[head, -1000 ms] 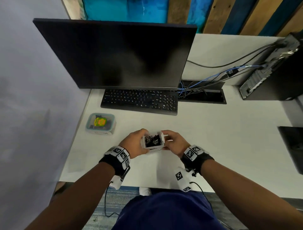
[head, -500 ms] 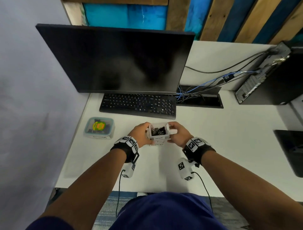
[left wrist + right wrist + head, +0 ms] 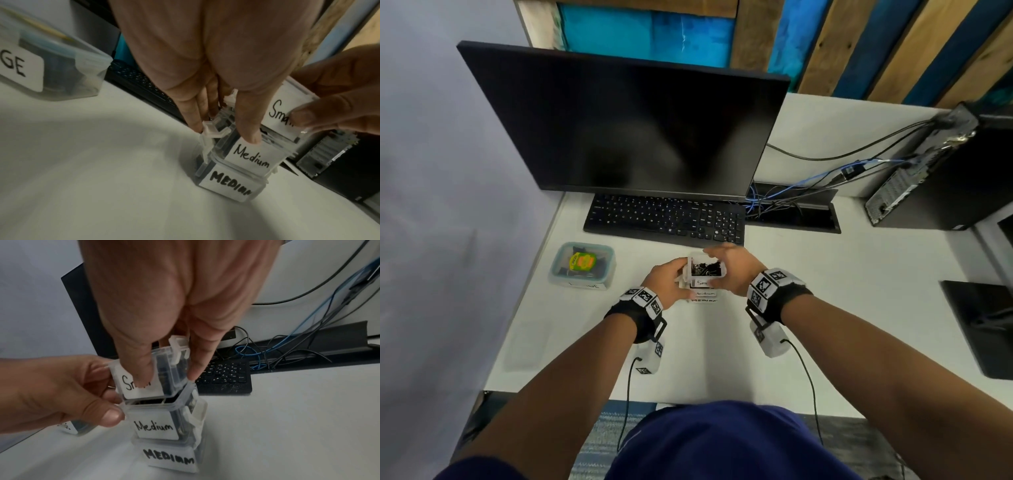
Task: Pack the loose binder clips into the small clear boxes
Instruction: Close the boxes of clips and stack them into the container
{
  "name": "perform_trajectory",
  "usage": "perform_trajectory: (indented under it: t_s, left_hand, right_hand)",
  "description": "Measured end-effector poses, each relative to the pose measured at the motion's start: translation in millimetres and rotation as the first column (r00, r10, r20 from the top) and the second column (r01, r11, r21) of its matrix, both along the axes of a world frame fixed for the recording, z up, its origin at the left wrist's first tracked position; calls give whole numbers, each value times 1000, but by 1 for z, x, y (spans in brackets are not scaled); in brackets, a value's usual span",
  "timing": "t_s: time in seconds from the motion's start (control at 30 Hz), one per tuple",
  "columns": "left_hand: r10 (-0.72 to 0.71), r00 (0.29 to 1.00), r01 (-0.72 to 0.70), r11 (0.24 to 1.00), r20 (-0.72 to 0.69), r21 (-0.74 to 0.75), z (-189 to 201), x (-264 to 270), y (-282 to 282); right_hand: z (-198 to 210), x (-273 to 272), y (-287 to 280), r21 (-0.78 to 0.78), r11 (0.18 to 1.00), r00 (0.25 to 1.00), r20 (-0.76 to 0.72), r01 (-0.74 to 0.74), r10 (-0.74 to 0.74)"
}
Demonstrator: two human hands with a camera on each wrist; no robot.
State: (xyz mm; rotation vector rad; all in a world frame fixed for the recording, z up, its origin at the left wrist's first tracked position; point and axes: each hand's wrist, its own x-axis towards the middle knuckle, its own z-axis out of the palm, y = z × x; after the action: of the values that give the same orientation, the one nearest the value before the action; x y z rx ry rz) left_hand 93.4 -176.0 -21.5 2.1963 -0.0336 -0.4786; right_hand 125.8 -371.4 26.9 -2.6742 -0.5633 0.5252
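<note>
At the centre of the head view, three small clear boxes stand stacked on the white desk [image 3: 825, 291]. The right hand [image 3: 736, 270] grasps the top box [image 3: 148, 378], labelled "Sm…" and holding black binder clips [image 3: 705, 269]. The left hand [image 3: 671, 282] pinches the middle box [image 3: 162, 423], marked "Medium", over the bottom box [image 3: 172, 459].

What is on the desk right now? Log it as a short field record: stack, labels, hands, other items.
stack: three small clear boxes on the white desk
top box: "Small" box, no lid on it, dark binder clips inside
middle box: "Medium" box
bottom box: "MEDIUM" box
left hand: steadies the stack's left side
right hand: grips the Small box
other items: larger tub to the left, keyboard, monitor
</note>
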Motion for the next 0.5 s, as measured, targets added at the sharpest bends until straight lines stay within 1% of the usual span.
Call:
perform_trajectory:
  t_s: [0.17,0.27,0.4,0.5]
  left_hand:
    - [74,997,-74,997,-18,-13,0,3,7]
    - [113,993,-114,993,14,13,1,5,11]
    - [120,992,-121,992,43,40,4,5,12]
    - [113,993,-113,993,30,13,4,3,11]
  right_hand:
    - [1,1,2,-24,1000,1000,-30,7,-8]
    - [1,2,5,-50,999,999,-46,1,-4]
    - [4,7,8,-106,994,998,-57,-23,17]
    - [5,12,11,-135,990,997,-74,-36,26]
